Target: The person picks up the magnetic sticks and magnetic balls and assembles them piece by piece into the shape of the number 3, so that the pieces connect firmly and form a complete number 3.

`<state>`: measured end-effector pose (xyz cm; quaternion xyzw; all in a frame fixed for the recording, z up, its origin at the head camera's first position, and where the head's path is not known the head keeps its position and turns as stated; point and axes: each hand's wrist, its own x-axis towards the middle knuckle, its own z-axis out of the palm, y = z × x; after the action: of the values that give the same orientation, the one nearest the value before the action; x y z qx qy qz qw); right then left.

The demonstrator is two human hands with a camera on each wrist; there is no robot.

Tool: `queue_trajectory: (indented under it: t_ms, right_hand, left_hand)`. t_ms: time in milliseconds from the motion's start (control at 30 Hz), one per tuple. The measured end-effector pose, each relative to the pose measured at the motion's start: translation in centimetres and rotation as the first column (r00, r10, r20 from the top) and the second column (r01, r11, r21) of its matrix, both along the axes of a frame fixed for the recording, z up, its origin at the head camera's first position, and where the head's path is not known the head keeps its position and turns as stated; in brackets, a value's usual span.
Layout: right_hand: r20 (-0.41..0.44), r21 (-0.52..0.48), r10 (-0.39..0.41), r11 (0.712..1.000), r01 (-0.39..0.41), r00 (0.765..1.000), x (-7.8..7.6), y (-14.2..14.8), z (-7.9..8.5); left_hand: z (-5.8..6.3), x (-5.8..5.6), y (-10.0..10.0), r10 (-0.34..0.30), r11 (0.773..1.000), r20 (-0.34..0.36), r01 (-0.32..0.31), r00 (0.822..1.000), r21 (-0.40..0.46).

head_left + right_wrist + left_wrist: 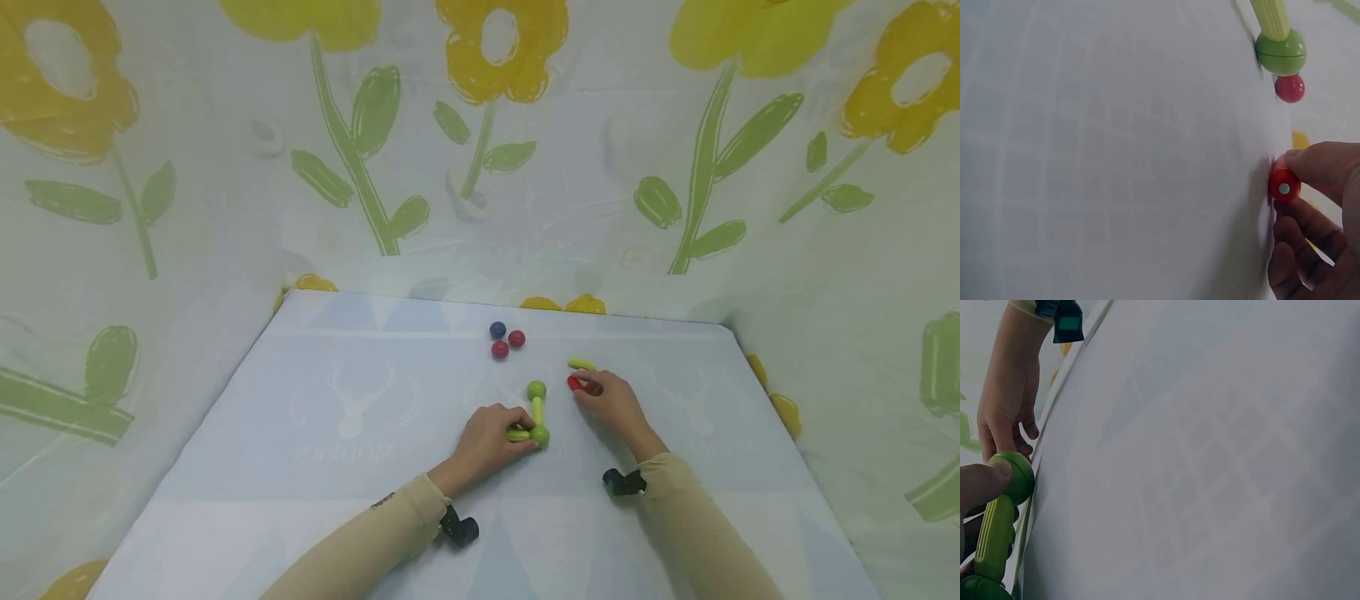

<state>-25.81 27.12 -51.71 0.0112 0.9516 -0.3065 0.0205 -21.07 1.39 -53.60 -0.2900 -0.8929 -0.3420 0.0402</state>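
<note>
My left hand holds a joined piece of two green balls and light-green rods. Its thumb and fingers pinch the near green ball, and a short rod pokes out beside them. Another rod links this ball to the far green ball. In the left wrist view the thumb lies against a green ball. To the right, my right hand pinches a red rod between thumb and fingers; a pale round dot marks its end. That rod is close to the tabletop.
Just beyond my right hand lies a loose yellow-green rod. Farther back, a blue ball and two red balls sit together on the pale table. A flower-printed cloth rises behind the table's far edge.
</note>
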Motion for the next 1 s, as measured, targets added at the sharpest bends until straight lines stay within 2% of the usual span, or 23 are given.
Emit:
queue_trajectory:
  t_ms: [133,267,467,1000]
  right_hand:
    - [0.021,0.000,0.006,1.000,-0.006,1.000,-0.1,-0.4,0.0]
    - [0.039,-0.005,0.046,0.999,-0.045,0.998,-0.3,-0.7,0.0]
    - [0.079,0.002,0.079,0.997,-0.080,0.994,-0.3,-1.1,0.3]
    - [0.116,-0.012,0.084,0.996,-0.083,0.990,-0.7,-1.3,0.2]
  left_hand:
    - [0.0,0.0,-0.1,-0.003,1.000,-0.009,0.003,1.000,0.000]
    - [0.1,0.0,-0.1,-0.002,1.000,-0.010,0.002,1.000,-0.001]
    - [0.0,0.1,0.0,0.002,1.000,0.016,-0.002,1.000,-0.005]
    - [-0.1,0.0,0.1,-0.001,1.000,0.011,0.001,1.000,-0.012]
